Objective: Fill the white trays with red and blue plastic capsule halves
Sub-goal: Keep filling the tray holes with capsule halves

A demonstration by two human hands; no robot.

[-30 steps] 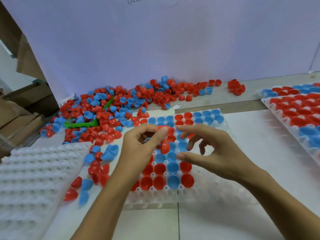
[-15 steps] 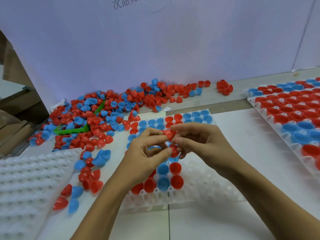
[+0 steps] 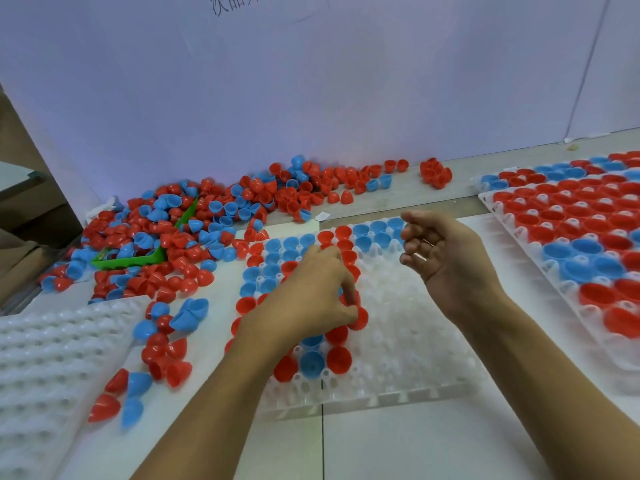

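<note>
At 8 o'clock lies a bumpy white tray (image 3: pixel 52 358) w/ no caps in it, cut off by the pic's edge. At 10 o'clock sits a big pile of caps (image 3: pixel 180 233), red & blue, shiny plastic, round like little cups, some on a green scoop (image 3: pixel 128 260) that is mostly buried. A few loose caps (image 3: pixel 162 348) lie near 8 o'clock beside the tray.

In the middle is the middle tray (image 3: pixel 408 341), white w/ rows of round holes; its left part is filled w/ red & blue caps, its right part is bare.

The left hand (image 3: pixel 308 299) is low over that tray, fingers curled, pinching a red cap (image 3: pixel 358 317) at the edge of the filled part. It hides the caps under it.

The right hand (image 3: pixel 446 258) floats at 1 o'clock, fingers loosely bent, holding nothing.

At 3 o'clock the right tray (image 3: pixel 512 233) is nearly full, mostly red, cut off at the edge.
</note>
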